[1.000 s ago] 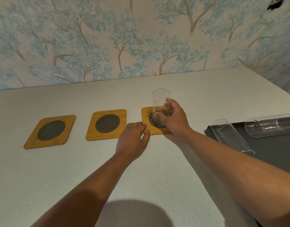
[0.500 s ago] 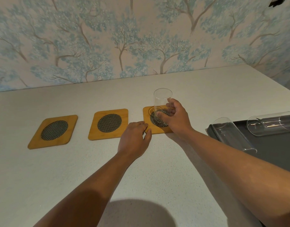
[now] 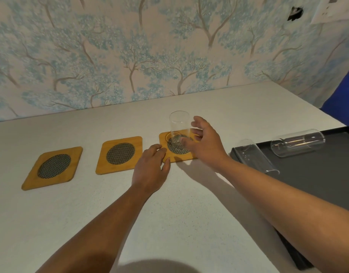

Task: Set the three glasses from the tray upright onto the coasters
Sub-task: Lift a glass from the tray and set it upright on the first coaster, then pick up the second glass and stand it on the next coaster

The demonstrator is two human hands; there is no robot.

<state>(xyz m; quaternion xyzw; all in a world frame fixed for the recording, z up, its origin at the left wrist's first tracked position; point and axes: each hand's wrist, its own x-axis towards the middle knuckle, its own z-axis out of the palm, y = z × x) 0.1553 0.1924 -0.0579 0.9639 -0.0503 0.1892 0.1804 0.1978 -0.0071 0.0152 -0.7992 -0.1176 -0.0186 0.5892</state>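
A clear glass (image 3: 179, 127) stands upright on the right wooden coaster (image 3: 181, 157). My right hand (image 3: 206, 143) hovers just right of it, fingers spread and off the glass. My left hand (image 3: 151, 170) lies flat on the counter, fingertips touching that coaster's front left corner. The middle coaster (image 3: 120, 154) and the left coaster (image 3: 52, 168) are bare. Two more clear glasses lie on their sides on the black tray (image 3: 317, 174): one (image 3: 255, 155) at its near left corner, one (image 3: 297, 141) along its back edge.
The white counter (image 3: 169, 213) runs back to a wall with blue tree wallpaper. Something blue (image 3: 341, 93) shows past the counter's right end. The tray reaches the counter's right front edge.
My right hand has let go of the upright glass and opened, drawing slightly to the right. The glass stays on the right coaster. My left hand has hardly moved.
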